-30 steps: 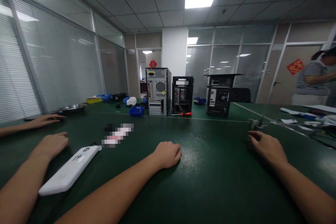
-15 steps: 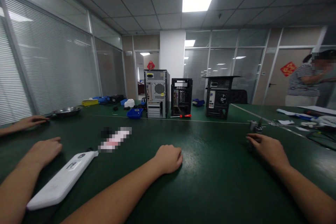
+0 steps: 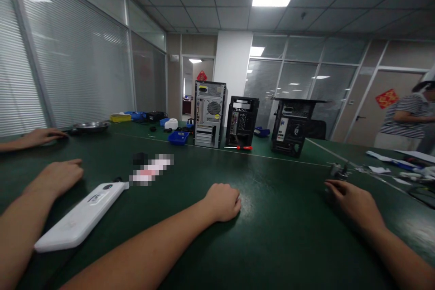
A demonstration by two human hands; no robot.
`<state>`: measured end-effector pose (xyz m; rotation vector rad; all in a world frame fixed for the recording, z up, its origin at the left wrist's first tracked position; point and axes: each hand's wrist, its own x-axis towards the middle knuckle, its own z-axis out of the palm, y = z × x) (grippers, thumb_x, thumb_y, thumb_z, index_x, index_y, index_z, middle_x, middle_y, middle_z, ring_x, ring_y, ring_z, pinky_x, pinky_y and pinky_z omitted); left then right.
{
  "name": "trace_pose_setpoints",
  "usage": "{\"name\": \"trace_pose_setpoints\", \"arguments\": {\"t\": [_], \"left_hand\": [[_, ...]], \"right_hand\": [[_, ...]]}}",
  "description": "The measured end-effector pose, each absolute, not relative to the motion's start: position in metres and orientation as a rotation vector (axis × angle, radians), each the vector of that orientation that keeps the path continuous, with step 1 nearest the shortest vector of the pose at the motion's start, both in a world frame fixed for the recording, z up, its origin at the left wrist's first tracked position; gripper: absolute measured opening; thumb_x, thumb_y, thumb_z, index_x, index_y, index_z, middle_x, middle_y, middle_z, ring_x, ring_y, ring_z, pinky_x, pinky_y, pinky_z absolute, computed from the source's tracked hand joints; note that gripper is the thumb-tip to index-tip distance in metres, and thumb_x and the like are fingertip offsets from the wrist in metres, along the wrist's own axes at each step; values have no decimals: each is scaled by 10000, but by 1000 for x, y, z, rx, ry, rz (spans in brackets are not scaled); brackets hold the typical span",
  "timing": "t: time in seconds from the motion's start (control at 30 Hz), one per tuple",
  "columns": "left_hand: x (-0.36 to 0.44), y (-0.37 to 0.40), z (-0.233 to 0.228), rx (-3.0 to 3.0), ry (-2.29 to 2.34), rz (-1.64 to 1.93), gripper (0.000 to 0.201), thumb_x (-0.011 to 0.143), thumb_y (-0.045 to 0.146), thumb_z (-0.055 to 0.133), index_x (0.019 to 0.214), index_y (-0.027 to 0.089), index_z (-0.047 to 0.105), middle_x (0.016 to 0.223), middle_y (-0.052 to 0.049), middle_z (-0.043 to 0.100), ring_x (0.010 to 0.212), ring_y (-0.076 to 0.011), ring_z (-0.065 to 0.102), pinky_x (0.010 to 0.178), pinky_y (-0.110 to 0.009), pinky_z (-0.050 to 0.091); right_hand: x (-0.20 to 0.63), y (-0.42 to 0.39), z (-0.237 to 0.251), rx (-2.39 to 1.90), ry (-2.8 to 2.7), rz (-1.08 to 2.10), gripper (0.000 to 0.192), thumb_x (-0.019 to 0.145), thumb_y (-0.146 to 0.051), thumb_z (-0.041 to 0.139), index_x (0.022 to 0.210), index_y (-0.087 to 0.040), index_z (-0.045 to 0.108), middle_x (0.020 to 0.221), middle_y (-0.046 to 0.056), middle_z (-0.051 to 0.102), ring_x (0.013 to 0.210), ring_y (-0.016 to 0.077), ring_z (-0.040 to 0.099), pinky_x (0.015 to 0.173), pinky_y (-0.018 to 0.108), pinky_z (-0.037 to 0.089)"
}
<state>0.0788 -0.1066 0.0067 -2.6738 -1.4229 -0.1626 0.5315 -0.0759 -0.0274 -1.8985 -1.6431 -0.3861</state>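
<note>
On the green table (image 3: pixel 278 235), left hand (image 3: pixel 222 201) seemingly fisted, right hand (image 3: pixel 353 201) flat.

White device (image 3: pixel 78 215) left of left hand (image 3: pixel 222 201) (both on table (image 3: pixel 272 235)).

A dark green table (image 3: pixel 278 235) is lying under everything; a white device (image 3: pixel 79 217) is showing a small dark dot; a silver-grey computer case (image 3: pixel 209 115) is standing beside two black ones — a red-handled screwdriver (image 3: pixel 245 147) before them; blue trays (image 3: pixel 177 137), a yellow tray (image 3: pixel 120 118); a striped shirt (image 3: pixel 406 111) — black-and-white bands.
</note>
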Motion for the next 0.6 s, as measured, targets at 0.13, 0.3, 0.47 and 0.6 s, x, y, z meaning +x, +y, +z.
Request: {"name": "trace_pose_setpoints", "arguments": {"t": [0.13,0.3,0.47,0.6], "left_hand": [[79,-105,8,-2692,-1415,-172,380,901,411,382,874,191,690,872,-126,715,779,-277,686,699,-410,549],[80,-103,7,-2694,-1391,-158,385,903,409,380,878,189,695,878,-130,716,788,-278,685,713,-416,545],[82,-104,5,-2674,-1381,-160,373,902,400,394,871,182,695,880,-131,714,798,-293,689,710,-419,544],[82,-106,6,-2682,-1364,-152,373,911,399,393,862,180,691,865,-123,711,788,-284,690,711,-408,546]], "right_hand": [[526,-79,-22,-1915,-1654,-338,506,878,-559,426,1128,-229,717,986,93,745,814,283,688,680,383,511],[528,-78,-23,-1935,-1688,-313,485,854,-577,468,1094,-245,727,989,72,748,830,282,688,695,382,513],[528,-79,-23,-1907,-1692,-385,469,865,-558,468,1080,-232,728,984,87,747,859,301,688,719,397,511],[530,-76,-23,-1903,-1725,-383,449,867,-545,469,1059,-234,729,969,82,748,848,291,692,717,396,515]]}}
